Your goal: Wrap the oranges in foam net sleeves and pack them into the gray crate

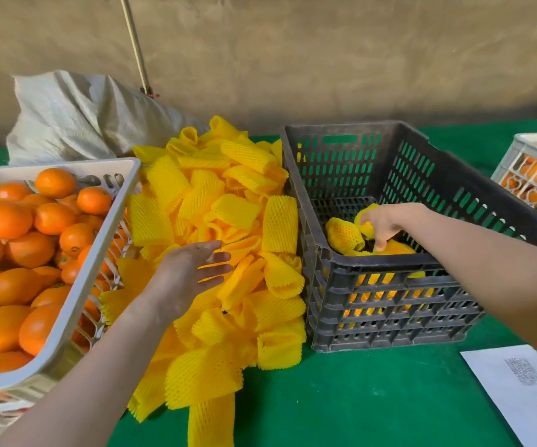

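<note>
The person is showing only two arms, both appearing bare from the picture's edge down to the fingertips. The left forearm point(99, 366), showing at the near left, is looking slender and smooth. The left hand point(189, 272) is wearing a dull, dusty film across its back and knuckles. The right forearm point(486, 262), showing at the right, is looking broader, being closer to the lens. The right hand point(380, 222) is appearing small, its nails too small to make out.
</note>
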### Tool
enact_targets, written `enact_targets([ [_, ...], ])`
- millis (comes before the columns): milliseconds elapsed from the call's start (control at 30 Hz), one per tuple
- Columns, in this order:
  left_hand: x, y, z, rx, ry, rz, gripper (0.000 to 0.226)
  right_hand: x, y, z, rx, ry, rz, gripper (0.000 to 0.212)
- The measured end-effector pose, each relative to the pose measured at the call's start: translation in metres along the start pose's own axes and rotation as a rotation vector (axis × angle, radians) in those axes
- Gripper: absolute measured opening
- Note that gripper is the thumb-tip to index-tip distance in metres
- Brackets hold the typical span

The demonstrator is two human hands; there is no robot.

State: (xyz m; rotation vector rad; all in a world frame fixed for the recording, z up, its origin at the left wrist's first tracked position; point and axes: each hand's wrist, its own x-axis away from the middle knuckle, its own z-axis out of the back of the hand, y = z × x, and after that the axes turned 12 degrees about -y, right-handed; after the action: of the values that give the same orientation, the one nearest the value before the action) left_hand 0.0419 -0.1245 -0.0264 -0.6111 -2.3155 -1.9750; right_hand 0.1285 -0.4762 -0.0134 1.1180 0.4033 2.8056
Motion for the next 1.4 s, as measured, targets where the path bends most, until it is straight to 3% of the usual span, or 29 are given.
enact_targets([
  [133, 0.010, 0.005, 0.014, 0.036, -0.001, -0.027, 0.019, 0.024, -0.010, 0.021, -0.309, 0.643, 0.106, 0.044],
  [233, 0.016, 0.008, 0.023, 0.067, 0.007, -0.048, 0.020, 0.056, -0.046, 0.040, -0.506, 1.138, 0.321, 0.024],
  [300, 0.019, 0.011, 0.026, 0.091, 0.009, -0.056, 0.019, 0.078, -0.084, 0.050, -0.522, 1.269, 0.495, 0.019],
  [367, 0.023, 0.012, 0.028, 0.109, 0.004, -0.066, 0.019, 0.087, -0.125, 0.056, -0.428, 1.169, 0.646, 0.019],
  [433, 0.028, 0.012, 0.031, 0.119, -0.002, -0.083, 0.019, 0.079, -0.163, 0.055, -0.262, 0.953, 0.701, 0.024],
  [567, 0.040, 0.011, 0.041, 0.152, 0.006, -0.118, 0.019, 0.051, -0.205, 0.046, 0.004, 0.549, 0.497, 0.043],
  [667, 0.045, 0.011, 0.051, 0.161, 0.013, -0.132, 0.018, 0.040, -0.212, 0.041, 0.022, 0.400, 0.432, 0.046],
  [833, 0.048, 0.013, 0.051, 0.194, 0.029, -0.140, 0.017, 0.042, -0.206, 0.035, -0.055, 0.601, 0.420, 0.034],
  [933, 0.051, 0.015, 0.043, 0.196, 0.012, -0.127, 0.018, 0.041, -0.203, 0.024, -0.080, 0.585, 0.342, 0.055],
  [1067, 0.056, 0.019, 0.039, 0.162, 0.013, -0.123, 0.018, 0.041, -0.201, 0.017, -0.281, 0.588, 0.303, 0.047],
  [1167, 0.055, 0.023, 0.041, 0.050, 0.043, -0.134, 0.019, 0.058, -0.204, 0.022, -0.594, 0.718, 0.408, 0.046],
  [1233, 0.052, 0.025, 0.039, -0.036, 0.042, -0.156, 0.032, 0.077, -0.212, 0.023, -0.778, 0.805, 0.517, 0.039],
  [1300, 0.049, 0.026, 0.036, -0.087, 0.034, -0.201, 0.048, 0.099, -0.221, 0.020, -0.949, 0.776, 0.631, 0.031],
  [1400, 0.045, 0.032, 0.030, -0.093, 0.041, -0.221, 0.060, 0.133, -0.233, 0.011, -1.168, 0.597, 0.836, 0.022],
])
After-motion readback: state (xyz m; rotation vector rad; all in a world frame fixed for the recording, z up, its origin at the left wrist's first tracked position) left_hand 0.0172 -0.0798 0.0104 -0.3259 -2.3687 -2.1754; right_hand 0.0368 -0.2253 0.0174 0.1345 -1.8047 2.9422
